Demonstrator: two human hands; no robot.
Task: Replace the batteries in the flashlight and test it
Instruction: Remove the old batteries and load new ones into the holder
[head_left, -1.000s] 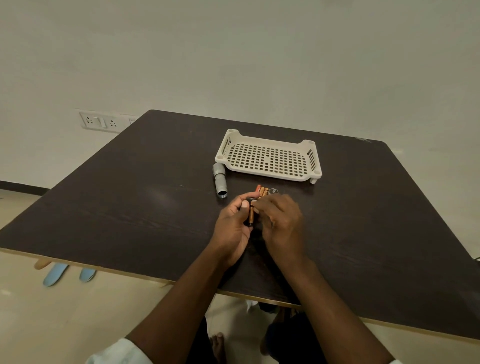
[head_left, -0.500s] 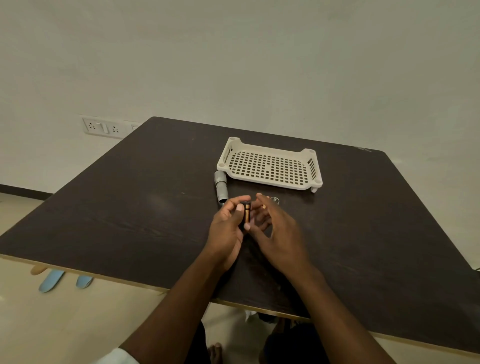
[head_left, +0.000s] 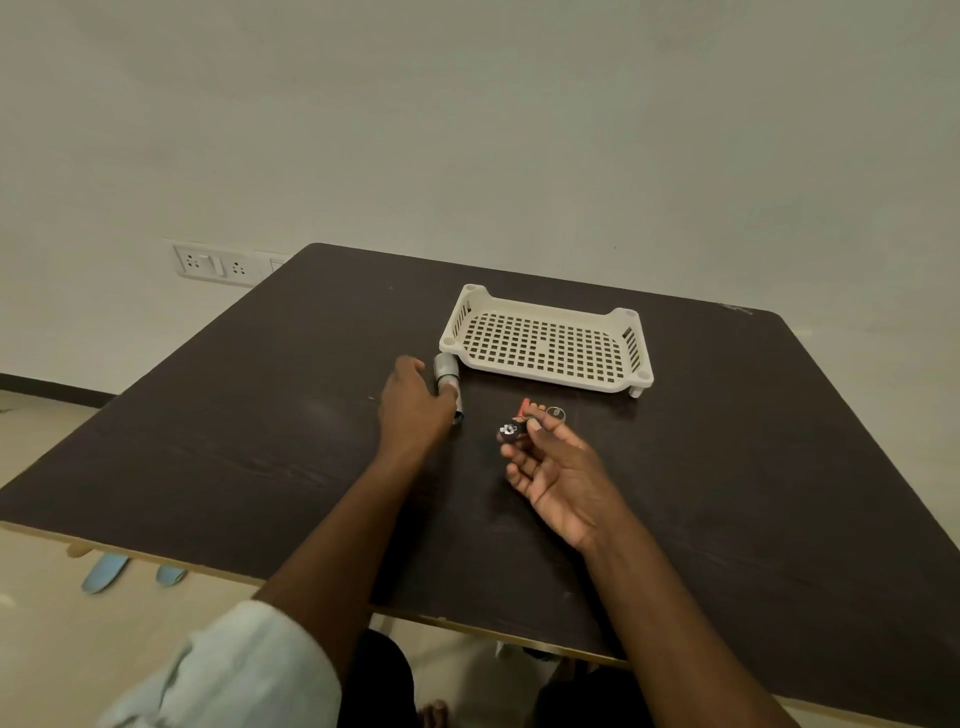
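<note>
The grey flashlight body (head_left: 445, 368) lies on the dark table (head_left: 260, 415) just left of the tray. My left hand (head_left: 413, 402) has reached over it, and its fingers curl round the tube's middle; the near end pokes out below the hand. My right hand (head_left: 558, 475) is palm up to the right and pinches a small black battery holder (head_left: 511, 430) with silver contacts between thumb and fingertips. Behind it on the table lie orange-tipped loose batteries (head_left: 523, 407) and a round end cap (head_left: 556, 414).
A cream perforated plastic tray (head_left: 545, 340) stands at the back of the table, right of the flashlight. A wall socket panel (head_left: 215, 265) is on the far left wall. Blue slippers (head_left: 104, 571) show on the floor below the table's left front edge.
The hands have parted. My left hand went forward and left onto the flashlight body, while the battery holder passed from the left hand into my right hand, now palm up.
</note>
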